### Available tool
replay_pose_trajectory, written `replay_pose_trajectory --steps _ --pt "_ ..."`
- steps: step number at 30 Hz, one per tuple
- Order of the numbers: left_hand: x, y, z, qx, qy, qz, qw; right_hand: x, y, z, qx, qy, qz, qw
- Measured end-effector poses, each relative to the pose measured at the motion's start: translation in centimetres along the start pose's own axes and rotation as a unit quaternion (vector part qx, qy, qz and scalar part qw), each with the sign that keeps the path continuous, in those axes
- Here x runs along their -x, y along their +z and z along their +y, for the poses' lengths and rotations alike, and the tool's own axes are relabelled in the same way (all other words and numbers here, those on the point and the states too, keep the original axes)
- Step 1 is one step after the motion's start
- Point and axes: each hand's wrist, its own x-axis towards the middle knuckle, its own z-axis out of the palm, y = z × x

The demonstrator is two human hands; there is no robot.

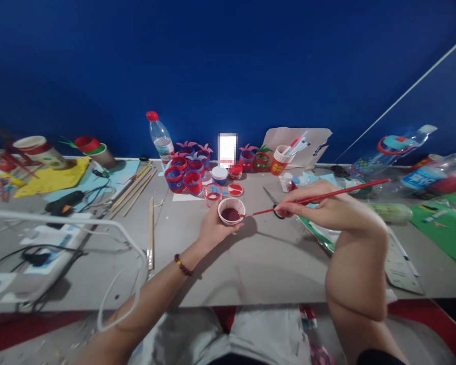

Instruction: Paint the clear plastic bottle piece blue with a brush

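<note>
My left hand (pixel 213 226) is wrapped round a white paper cup (pixel 224 205) with dark red liquid in its bottom. The cup leans toward me, so its inside shows. Between the fingers of my right hand (pixel 302 200) is a long red paintbrush (pixel 342 191); its tip touches or nearly touches the cup's right rim. Just behind the cup stand a clear cup with a red bottom (pixel 213 194) and a round red-and-white lid (pixel 235 189). Scissors (pixel 278 210) lie partly hidden by my right hand.
Several small painted cups (pixel 193 182) with paper leaves stand at the back beside a plastic bottle (pixel 161 139). Wooden sticks (pixel 151 233) lie on the left, near a power strip (pixel 49 268) and a white cable (pixel 125 230). Bottles (pixel 421 177) and green paper (pixel 446 235) are on the right.
</note>
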Motion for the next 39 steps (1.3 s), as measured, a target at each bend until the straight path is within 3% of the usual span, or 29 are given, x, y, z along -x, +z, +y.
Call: replay_pose_trajectory --steps 39 --pt "-0.06 0.02 -0.11 0.005 -0.004 0.003 1.000 0.34 0.00 0.11 0.002 0.002 0.032 0.999"
